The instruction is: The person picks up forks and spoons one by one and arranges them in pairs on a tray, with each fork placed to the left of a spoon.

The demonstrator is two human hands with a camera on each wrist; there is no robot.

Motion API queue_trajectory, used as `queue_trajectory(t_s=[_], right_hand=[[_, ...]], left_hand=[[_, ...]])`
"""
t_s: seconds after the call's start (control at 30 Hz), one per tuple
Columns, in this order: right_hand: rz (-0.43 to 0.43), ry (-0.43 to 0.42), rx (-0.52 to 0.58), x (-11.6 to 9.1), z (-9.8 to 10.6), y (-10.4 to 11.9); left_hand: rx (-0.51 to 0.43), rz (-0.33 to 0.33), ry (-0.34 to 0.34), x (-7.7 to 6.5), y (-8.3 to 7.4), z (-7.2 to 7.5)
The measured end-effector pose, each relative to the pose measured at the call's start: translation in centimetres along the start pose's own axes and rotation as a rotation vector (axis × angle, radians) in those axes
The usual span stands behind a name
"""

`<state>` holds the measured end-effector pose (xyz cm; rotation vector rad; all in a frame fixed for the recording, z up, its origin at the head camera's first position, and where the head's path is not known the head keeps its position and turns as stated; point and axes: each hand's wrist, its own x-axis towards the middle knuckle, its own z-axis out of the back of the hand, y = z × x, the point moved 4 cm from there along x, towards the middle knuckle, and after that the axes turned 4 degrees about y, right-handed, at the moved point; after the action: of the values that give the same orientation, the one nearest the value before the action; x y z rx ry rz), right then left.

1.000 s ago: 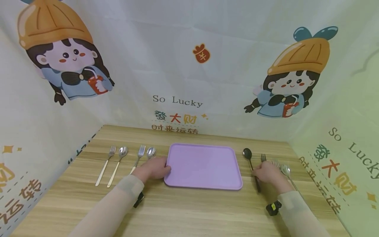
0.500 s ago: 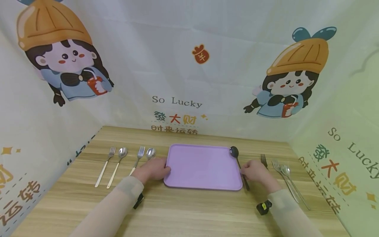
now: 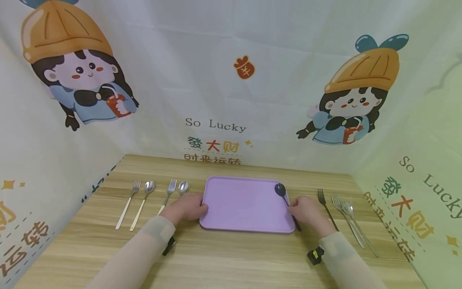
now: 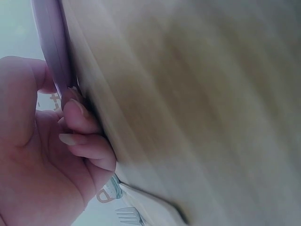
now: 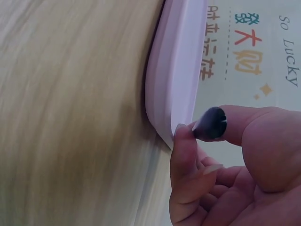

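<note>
A black spoon (image 3: 280, 189) is pinched by its handle between the thumb and fingers of my right hand (image 3: 306, 209). Its bowl overlaps the right side of the purple tray (image 3: 247, 204) in the head view. The handle's dark end (image 5: 211, 125) points at the right wrist camera, close by the tray's rim. My left hand (image 3: 187, 207) grips the tray's left edge, thumb on top and fingers curled beneath, as the left wrist view shows. A fork (image 3: 171, 186) and a spoon (image 3: 183, 187) lie partly hidden behind that hand.
Farther left lie another fork (image 3: 136, 186) and spoon (image 3: 149, 186) with pale handles. On the right are a black fork (image 3: 321, 196), a silver fork (image 3: 337, 204) and a silver spoon (image 3: 348, 208). A printed curtain (image 3: 274, 120) borders the wooden table (image 3: 231, 257).
The right hand has carried the black spoon leftward, from beside the forks to over the tray's right edge. The left hand has kept its grip on the tray.
</note>
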<state>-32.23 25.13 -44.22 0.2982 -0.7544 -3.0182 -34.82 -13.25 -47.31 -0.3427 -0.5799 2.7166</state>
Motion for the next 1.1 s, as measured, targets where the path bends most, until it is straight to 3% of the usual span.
queue_trajectory(t_s=[0.13, 0.2, 0.37, 0.63, 1.1], right_hand=[[0.027, -0.025, 0.052, 0.3, -0.5, 0.4], [0.022, -0.031, 0.075, 0.4, -0.7, 0.5], [0.014, -0.046, 0.065, 0.6, -0.9, 0.6], [0.016, -0.066, 0.057, 0.5, -1.0, 0.7], [0.012, -0.071, 0.069, 0.5, -0.6, -0.4]], left_hand=[[-0.013, -0.014, 0.006, 0.2, 0.2, 0.0], [0.0, -0.047, 0.003, 1.1, 1.2, -0.6], [0.0, -0.069, -0.002, 1.6, 1.8, -1.0], [-0.021, -0.009, 0.001, 0.0, 0.0, 0.0], [-0.022, 0.008, 0.0, -0.2, 0.0, 0.0]])
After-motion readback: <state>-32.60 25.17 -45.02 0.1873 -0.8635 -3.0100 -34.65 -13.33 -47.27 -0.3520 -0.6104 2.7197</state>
